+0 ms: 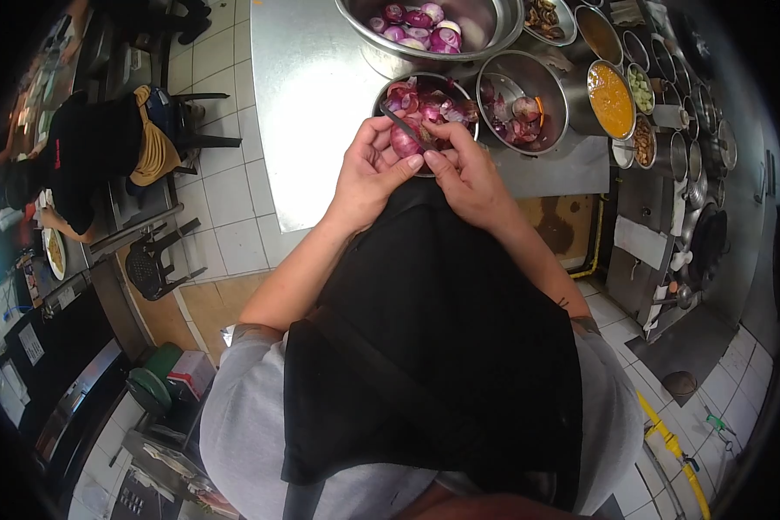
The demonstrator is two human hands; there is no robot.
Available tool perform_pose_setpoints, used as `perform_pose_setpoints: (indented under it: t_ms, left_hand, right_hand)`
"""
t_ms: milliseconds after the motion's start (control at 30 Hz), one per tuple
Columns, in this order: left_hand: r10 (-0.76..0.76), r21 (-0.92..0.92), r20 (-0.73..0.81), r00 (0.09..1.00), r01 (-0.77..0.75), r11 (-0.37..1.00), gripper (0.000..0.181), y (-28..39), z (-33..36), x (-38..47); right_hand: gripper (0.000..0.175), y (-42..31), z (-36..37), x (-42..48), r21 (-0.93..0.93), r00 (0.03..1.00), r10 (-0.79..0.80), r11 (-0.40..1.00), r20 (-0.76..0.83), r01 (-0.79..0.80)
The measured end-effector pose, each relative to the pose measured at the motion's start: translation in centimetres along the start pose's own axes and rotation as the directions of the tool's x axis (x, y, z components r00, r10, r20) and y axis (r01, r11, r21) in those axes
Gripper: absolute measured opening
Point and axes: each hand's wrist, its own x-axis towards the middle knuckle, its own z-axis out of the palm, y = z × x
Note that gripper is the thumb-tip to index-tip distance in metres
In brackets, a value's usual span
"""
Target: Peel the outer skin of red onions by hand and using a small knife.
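Observation:
My left hand (372,170) cups a red onion (404,142) from the left and below. My right hand (469,174) grips a small dark knife (403,125), whose narrow length lies slantwise across the onion. The right fingertips also rest against the onion's right side. Right under both hands is a steel pot (471,91) holding onion skins (432,104). Beyond it, a large steel bowl (357,29) holds several peeled red onions (419,32). A second steel pot (559,133), to the right, contains unpeeled onions, loose skins and a thin orange object (541,112).
The steel table (318,130) ends close before me. Containers of orange sauce (610,97), diced green pieces (640,88) and brown food crowd the right side. At left, another person (91,140) leans over a counter near a plate of food (55,253). A black stool (149,266) stands nearby.

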Motion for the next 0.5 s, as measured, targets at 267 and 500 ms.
perform_pose_setpoints:
  t_ms: [267, 500]
  left_hand:
    - [-0.199, -0.388, 0.191, 0.961, 0.26, 0.884, 0.05, 0.8, -1.4, 0.1]
    - [-0.201, -0.325, 0.161, 0.966, 0.244, 0.914, 0.05, 0.4, -1.5, 0.1]
  right_hand:
    - [0.031, 0.5, -0.9, 0.0, -0.172, 0.927, -0.374, 0.913, 0.008, 0.37]
    - [0.044, -1.4, -1.8, -1.0, -0.138, 0.981, -0.155, 0.976, 0.115, 0.171]
